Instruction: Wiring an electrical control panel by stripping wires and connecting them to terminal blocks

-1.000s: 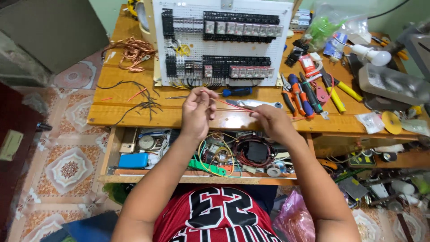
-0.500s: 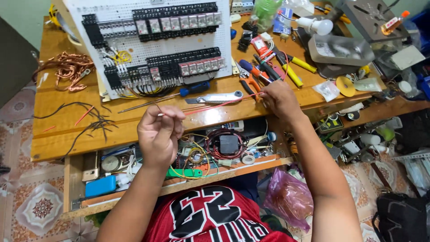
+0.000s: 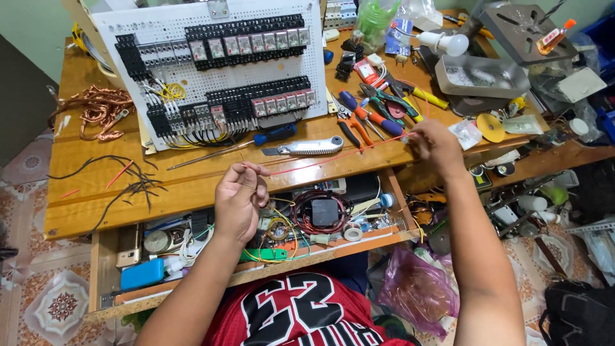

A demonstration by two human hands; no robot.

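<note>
I look down on a wooden worktop [image 3: 192,186] set over a patterned tile floor [image 3: 38,307], with an open drawer [image 3: 192,285] pulled out beneath its near edge.

My left hand [image 3: 240,198] is over the drawer front, fingers closed together on one end of a thin red wire [image 3: 333,156]. My right hand [image 3: 435,142] is at the worktop's right near edge, fingers pinched on the other end. The wire runs taut between them, just above the wood and well clear of the near edge.

Just beyond the wire lie a silver utility knife [image 3: 304,148] and a blue-handled screwdriver [image 3: 272,135]. Behind them a white perforated panel [image 3: 211,70] carrying rows of black relays stands tilted back, taking up most of the middle depth. Pliers and cutters [image 3: 368,115] crowd the space beside my right hand. Left of the panel sit a coil of copper wire [image 3: 96,112] and loose black wire offcuts [image 3: 122,179]; the barest strip of wood runs between the offcuts and the wire.

The drawer is packed with wire coils and small parts that I cannot sort out. How my right fingertips grip the wire is hard to make out. The right-hand shelving and the grey metal tray [image 3: 480,77] are cluttered, and the frame edge cuts off the far corner.
</note>
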